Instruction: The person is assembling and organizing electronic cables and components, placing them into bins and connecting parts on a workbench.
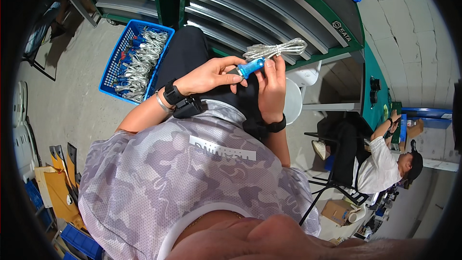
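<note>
Left hand point(211, 75) and right hand point(273, 87) pinch opposite ends of a blue plug point(250, 67), a silver cable point(288, 47) bundled just beyond; this close handling step seems to call for a steady hold. Left of the hands, a blue basket point(111, 66) holds similar cables point(140, 70).

At two o'clock, the cabinet's green edge point(353, 45) bears a short word in pale capitals point(344, 33), slanting along the curve, with a small angular emblem point(337, 24) at its upper-left end. Just below centre, toward six o'clock, a white strip point(228, 151) on the shirt point(192, 183) carries one dark printed word, upside down in this view, with a row of dots above it.
</note>
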The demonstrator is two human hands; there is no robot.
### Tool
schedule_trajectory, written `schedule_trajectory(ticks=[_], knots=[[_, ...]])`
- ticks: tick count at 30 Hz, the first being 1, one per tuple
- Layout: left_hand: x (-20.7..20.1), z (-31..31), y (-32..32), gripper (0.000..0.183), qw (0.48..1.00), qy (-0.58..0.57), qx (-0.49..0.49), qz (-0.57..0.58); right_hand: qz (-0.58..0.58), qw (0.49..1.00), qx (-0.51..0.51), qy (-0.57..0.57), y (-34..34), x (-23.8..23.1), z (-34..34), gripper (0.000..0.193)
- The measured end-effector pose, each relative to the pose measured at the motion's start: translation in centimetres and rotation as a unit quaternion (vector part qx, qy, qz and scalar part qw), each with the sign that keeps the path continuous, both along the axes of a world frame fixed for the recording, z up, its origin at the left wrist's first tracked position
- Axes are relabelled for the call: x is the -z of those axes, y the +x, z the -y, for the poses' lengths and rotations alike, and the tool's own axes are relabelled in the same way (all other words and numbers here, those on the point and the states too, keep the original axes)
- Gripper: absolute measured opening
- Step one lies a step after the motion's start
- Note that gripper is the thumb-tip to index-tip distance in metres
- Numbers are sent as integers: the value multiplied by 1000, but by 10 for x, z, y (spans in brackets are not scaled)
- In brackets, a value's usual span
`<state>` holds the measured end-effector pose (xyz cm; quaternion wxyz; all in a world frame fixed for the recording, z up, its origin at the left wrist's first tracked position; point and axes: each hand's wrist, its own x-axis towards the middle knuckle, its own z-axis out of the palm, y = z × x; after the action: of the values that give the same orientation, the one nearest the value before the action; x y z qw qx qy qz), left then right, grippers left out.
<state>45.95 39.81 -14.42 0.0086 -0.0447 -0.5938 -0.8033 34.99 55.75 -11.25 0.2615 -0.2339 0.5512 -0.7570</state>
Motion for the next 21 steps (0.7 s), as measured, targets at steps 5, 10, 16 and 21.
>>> schedule_trajectory(ticks=[5,10,16,21], knots=[[-1,-1,1,45,1000,-4,-13,4,-45,999,16,14,-3,1,2,46],[-1,-5,2,43,995,-85,-47,-15,-54,998,11,11,-5,6,-1,47],[0,-6,-1,42,997,-70,-42,7,-50,999,-16,9,-11,11,-5,46],[-4,0,-3,36,996,-33,-65,45,-148,975,129,104,-19,21,-10,57]])
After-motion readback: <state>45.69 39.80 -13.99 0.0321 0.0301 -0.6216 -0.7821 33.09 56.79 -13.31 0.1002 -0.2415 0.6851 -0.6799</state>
